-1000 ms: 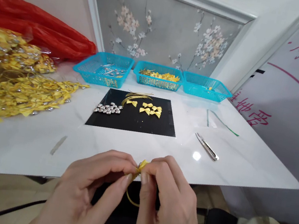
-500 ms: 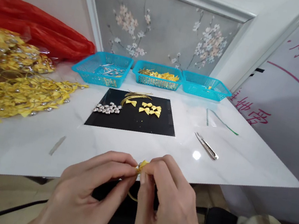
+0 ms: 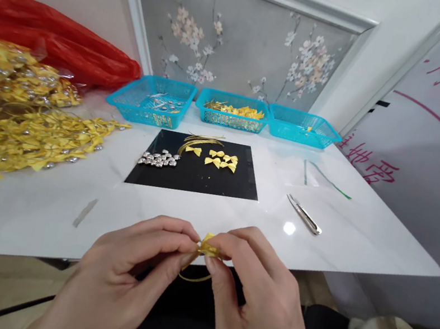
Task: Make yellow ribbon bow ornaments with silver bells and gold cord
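Over the table's front edge, my left hand and my right hand meet, both with fingers pinched. Between their fingertips is a small yellow bow, partly covered by the fingers. A thin yellow cord loops down below it from hand to hand. On the black mat beyond lie several yellow bows, a pile of silver beads and a bundle of gold cords.
Three blue baskets line the back; the middle one holds yellow pieces. Small snippers and a green strip lie on the right. Beaded yellow strands and a red bag fill the left. A grey strip lies nearer.
My hands have moved slightly apart and turned. More of the yellow bow shows between the fingertips, and the cord loop beneath it is now in plain view.
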The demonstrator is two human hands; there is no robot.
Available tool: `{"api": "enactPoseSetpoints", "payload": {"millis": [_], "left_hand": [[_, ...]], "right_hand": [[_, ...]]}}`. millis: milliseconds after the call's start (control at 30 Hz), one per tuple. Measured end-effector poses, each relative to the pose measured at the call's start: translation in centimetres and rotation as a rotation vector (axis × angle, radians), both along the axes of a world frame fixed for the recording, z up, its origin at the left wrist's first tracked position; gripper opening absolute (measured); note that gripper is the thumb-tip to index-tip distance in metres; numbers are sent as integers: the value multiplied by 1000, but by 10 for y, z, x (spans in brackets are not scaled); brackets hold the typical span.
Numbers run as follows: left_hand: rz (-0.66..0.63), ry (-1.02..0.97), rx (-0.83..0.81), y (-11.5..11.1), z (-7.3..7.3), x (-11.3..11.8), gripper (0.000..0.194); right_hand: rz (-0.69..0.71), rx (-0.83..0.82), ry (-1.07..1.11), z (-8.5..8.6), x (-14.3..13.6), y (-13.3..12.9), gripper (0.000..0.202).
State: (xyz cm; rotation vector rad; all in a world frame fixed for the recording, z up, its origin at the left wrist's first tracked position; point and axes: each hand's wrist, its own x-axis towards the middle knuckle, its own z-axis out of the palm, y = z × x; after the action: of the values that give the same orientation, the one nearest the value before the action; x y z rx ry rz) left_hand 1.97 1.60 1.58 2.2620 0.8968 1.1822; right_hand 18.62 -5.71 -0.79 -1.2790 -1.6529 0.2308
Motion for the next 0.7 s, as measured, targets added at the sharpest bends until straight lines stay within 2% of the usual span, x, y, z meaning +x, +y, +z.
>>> {"api": "enactPoseSetpoints", "payload": {"millis": [200,367,700], "left_hand": [[52,2,30,-4,-6,-1,19],[68,-1,40,-4,-9,0,19],[46,-21,10,-6,-6,-1,21]], "right_hand": [[-16,55,-23,1,-4,3,19],[-82,97,-38,0,-8,3,20],[-79,31,-61,-3,-9,6,21]]}}
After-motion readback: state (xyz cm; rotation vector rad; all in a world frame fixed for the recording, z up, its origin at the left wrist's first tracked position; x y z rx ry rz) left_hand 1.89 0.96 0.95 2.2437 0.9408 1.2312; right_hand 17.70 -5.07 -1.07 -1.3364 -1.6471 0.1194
